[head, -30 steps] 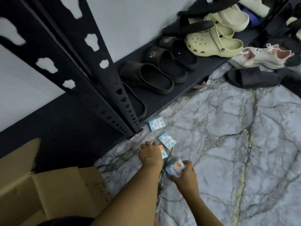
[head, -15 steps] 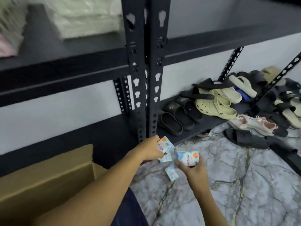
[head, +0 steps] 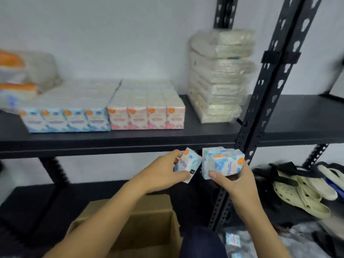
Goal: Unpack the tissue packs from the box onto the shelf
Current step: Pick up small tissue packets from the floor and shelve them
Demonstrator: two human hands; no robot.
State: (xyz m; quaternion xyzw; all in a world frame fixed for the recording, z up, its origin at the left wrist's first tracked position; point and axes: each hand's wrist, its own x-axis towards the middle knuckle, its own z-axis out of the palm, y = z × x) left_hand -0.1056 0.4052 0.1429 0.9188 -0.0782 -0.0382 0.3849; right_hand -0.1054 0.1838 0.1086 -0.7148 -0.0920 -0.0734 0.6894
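Tissue packs [head: 188, 165]: three in both hands [head: 162, 175].

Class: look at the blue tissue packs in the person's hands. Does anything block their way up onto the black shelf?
Nothing visible blocks it. The blue tissue packs sit just below the black shelf edge, and bare board lies between the pink packs and the wrapped stack.

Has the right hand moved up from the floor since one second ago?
Yes. The right hand, gripping blue tissue packs, has risen from the marble floor to just below the front edge of the stocked shelf.
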